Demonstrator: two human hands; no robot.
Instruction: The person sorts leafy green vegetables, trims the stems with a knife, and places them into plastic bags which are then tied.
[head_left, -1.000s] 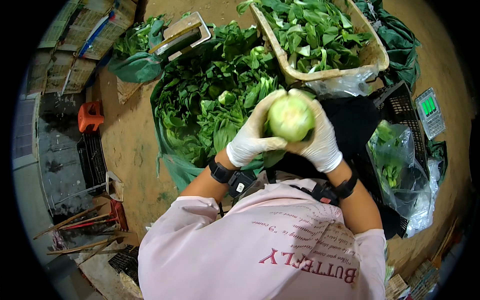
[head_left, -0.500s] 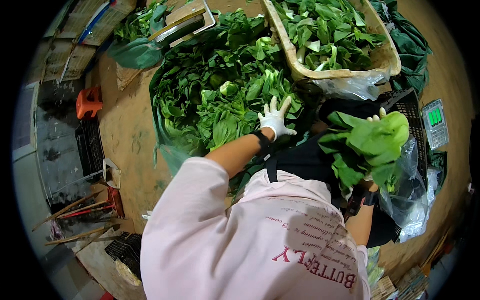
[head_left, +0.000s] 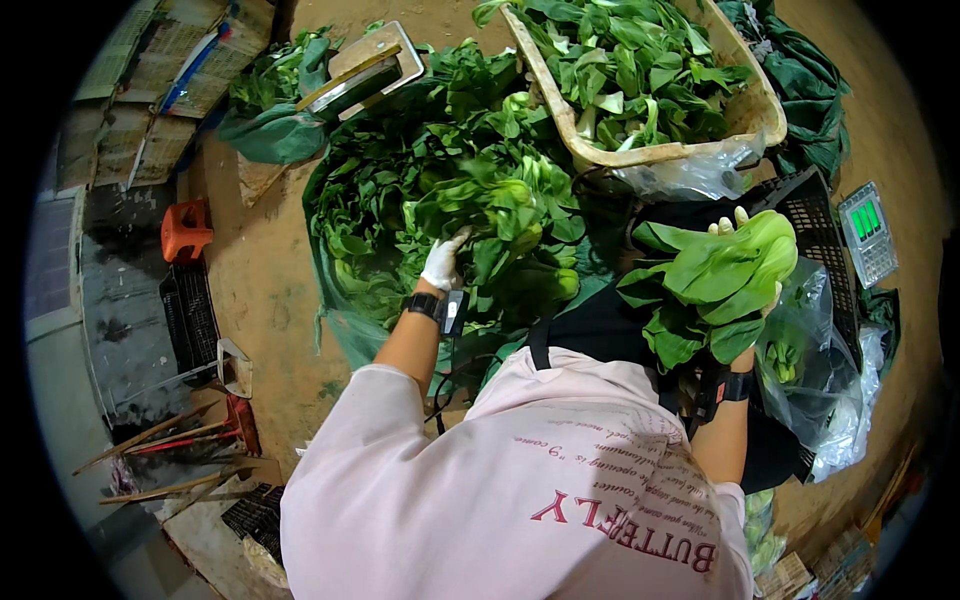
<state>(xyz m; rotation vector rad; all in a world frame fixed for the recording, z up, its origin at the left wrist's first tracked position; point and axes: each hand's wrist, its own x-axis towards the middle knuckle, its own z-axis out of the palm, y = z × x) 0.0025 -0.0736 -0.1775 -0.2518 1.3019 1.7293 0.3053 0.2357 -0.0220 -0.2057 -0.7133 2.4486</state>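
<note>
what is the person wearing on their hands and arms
Both hands wear thin white gloves: left hand, right hand. Each wrist carries a black band, the left one with a small dark device clipped on. Pale pink short sleeves leave the forearms bare.

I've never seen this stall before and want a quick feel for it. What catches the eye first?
The big heap of leafy greens on the ground at centre, with the gloved left hand reaching into it. To the right, the right hand holds up a bright green bunch above a clear plastic bag. A tan crate of greens sits at the top.
</note>
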